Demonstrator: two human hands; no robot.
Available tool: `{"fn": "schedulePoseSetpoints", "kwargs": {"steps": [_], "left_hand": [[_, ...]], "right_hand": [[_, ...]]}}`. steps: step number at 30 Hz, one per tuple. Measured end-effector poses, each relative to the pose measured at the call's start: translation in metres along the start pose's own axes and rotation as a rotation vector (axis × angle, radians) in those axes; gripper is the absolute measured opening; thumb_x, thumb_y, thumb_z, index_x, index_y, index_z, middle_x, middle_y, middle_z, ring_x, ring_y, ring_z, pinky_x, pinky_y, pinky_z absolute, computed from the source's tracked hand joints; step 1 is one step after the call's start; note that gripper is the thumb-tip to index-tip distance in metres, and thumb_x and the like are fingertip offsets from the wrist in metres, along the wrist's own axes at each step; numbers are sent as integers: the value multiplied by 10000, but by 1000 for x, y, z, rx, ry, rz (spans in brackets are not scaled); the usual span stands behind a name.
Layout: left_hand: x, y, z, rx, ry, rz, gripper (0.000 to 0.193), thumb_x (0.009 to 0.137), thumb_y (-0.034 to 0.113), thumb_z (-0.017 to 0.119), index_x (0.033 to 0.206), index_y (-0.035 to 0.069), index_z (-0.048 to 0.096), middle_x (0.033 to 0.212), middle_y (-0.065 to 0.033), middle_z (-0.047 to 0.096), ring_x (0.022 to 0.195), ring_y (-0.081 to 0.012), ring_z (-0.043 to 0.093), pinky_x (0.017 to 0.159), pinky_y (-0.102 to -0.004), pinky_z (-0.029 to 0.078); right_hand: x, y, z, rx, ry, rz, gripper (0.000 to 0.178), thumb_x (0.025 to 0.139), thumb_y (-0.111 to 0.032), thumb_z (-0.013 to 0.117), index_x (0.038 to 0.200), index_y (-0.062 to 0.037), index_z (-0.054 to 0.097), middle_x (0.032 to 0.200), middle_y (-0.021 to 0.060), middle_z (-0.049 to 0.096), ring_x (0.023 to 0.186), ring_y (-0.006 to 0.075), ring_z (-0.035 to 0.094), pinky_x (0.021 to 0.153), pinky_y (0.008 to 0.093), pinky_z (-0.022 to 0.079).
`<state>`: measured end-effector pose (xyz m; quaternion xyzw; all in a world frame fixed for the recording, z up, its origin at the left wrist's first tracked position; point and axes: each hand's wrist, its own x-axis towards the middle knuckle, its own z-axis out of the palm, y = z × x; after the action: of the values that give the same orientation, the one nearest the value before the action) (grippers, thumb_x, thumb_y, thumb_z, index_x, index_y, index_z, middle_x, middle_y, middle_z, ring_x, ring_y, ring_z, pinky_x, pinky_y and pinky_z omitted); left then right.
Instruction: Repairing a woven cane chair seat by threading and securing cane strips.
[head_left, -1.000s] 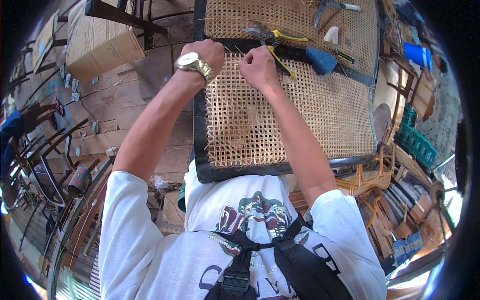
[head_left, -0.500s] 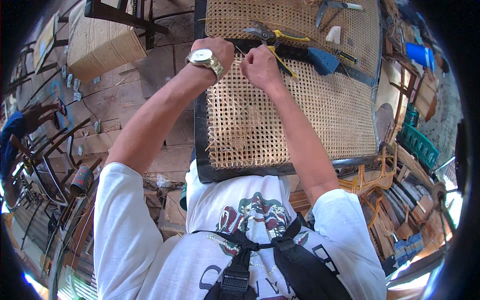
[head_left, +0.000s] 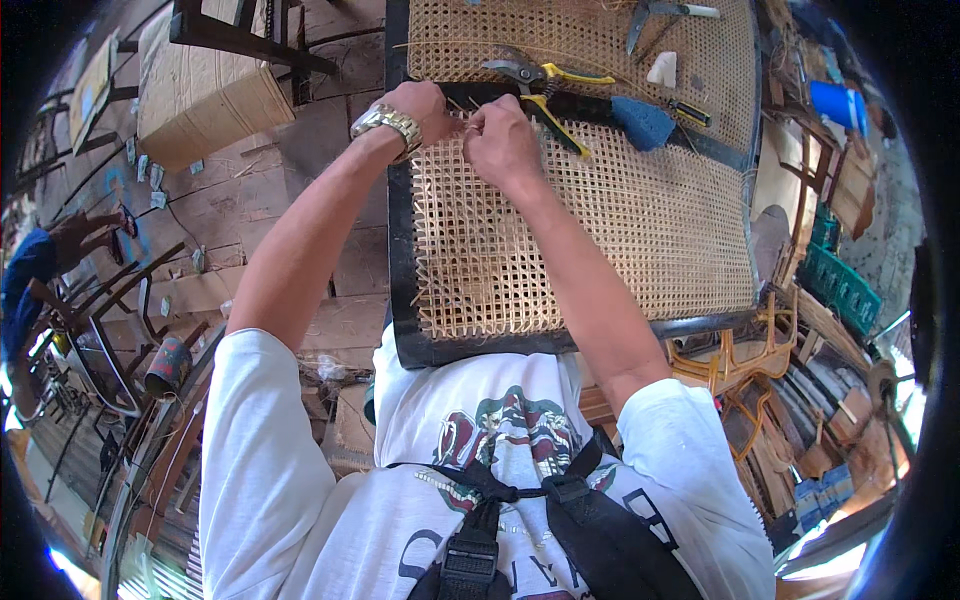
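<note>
A black-framed panel of woven cane webbing [head_left: 590, 230] lies before me, split by a dark crossbar. At the crossbar's left end, my left hand [head_left: 424, 112] is closed, a metal-banded wristwatch [head_left: 388, 128] on its wrist. Close beside it, over the webbing's upper left corner, my right hand [head_left: 500, 145] is pinched shut. Thin cane ends show between the hands; what the fingers grip is hidden. Just beyond my right hand, yellow-handled pruning shears [head_left: 548, 82] rest across the crossbar. To their right sits a blue block [head_left: 643, 122], beside a dark-and-yellow hand tool [head_left: 691, 113].
On the far webbing lie a white lump [head_left: 662, 69] and a folding knife [head_left: 645, 25]. A cardboard box [head_left: 205, 95] stands on the floor at left, near dark chair frames. Another person [head_left: 40, 265] is at the far left. Green crates [head_left: 840, 285] and a blue container [head_left: 838, 108] are at right.
Both hands have shifted slightly left and remain close together at the corner. My left wrist has turned, so the watch's band now shows instead of its dial. The tools stay put.
</note>
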<state>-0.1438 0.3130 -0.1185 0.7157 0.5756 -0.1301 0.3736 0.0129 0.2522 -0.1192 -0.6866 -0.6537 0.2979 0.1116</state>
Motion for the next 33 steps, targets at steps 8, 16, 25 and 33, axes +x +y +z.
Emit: {"fn": "schedulePoseSetpoints", "kwargs": {"steps": [8,16,25,33], "left_hand": [[-34,-35,-75,118,533,-72,378,942,457,575,988,108,713,956,-162,724,911,-371,695,794,-487,550],[-49,-131,-62,58,358,-456,470,989,432,488,1029,30,730,1011,-272,700,982,-423,680,880,-492,530],[-68,-32,-3,-183,379,-71,271,974,323,542,1072,118,690,919,-199,720,867,-411,688,742,-495,547],[-56,1,10,12,237,-70,245,954,310,564,1040,145,724,993,-165,726,899,-383,701,765,-473,567]], "right_hand": [[-14,23,4,232,145,-211,244,840,-156,695,1067,-66,685,1091,144,578,964,350,640,871,472,530],[0,1,13,44,90,-280,180,906,-227,656,1043,-117,692,1093,97,566,980,317,644,816,449,551],[13,-9,10,359,40,41,224,916,-231,646,1047,-50,653,892,121,701,843,275,697,778,367,531],[21,15,16,55,114,78,225,814,-272,713,813,-48,732,945,194,647,992,322,635,937,395,504]]}}
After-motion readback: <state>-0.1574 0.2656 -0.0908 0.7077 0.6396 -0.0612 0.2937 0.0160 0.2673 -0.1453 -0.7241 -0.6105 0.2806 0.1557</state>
